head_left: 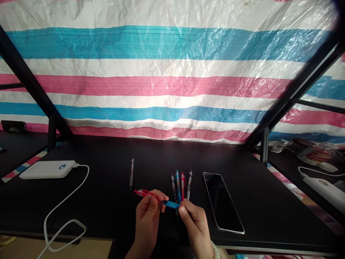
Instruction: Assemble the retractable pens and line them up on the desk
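Near the front edge of the black table, my left hand point(149, 216) pinches a red pen point(142, 193) whose tip end points right. My right hand point(195, 223) grips a blue pen part point(171, 204), and the two pieces meet or overlap between my fingers; the exact join is hidden. Just beyond my hands lie several pens side by side: a black one point(173, 183), a blue one point(177, 181), a red one point(183, 183) and a grey one point(189, 183). Another grey pen point(132, 174) lies apart to the left.
A phone point(223, 203) lies right of the pens. On the left, a white power bank point(48, 169) trails a white cable point(60, 204). A striped plastic sheet point(161, 86) hangs behind the table point(107, 154), between black metal posts.
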Action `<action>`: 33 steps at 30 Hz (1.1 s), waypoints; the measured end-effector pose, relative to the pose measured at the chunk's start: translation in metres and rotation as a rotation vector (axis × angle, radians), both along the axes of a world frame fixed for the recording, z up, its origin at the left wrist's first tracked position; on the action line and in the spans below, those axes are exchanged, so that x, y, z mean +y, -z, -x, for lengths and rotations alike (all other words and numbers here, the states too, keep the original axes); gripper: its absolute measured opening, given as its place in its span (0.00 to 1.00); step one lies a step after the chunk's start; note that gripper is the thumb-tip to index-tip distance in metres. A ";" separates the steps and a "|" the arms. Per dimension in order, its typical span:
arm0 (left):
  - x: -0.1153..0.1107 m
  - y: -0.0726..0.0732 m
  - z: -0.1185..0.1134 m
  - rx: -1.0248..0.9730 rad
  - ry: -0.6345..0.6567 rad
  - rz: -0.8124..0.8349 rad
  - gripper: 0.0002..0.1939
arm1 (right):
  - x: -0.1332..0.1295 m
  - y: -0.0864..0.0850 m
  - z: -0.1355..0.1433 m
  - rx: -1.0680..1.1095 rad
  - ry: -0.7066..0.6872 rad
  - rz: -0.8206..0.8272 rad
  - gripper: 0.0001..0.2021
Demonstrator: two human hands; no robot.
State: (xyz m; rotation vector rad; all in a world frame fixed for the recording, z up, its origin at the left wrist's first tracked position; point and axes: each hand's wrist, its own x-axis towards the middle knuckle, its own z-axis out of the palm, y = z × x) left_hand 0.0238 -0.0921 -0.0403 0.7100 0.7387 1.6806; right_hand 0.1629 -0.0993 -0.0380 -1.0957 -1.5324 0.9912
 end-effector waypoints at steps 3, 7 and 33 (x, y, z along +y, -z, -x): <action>-0.001 0.000 0.000 0.063 -0.035 -0.030 0.12 | -0.001 -0.002 0.000 0.009 0.010 0.010 0.22; -0.003 0.004 -0.001 0.104 -0.099 -0.019 0.11 | 0.000 -0.005 0.001 -0.022 0.004 0.004 0.22; -0.006 -0.005 0.002 0.029 0.179 -0.030 0.23 | 0.002 0.001 0.002 0.291 0.166 0.136 0.18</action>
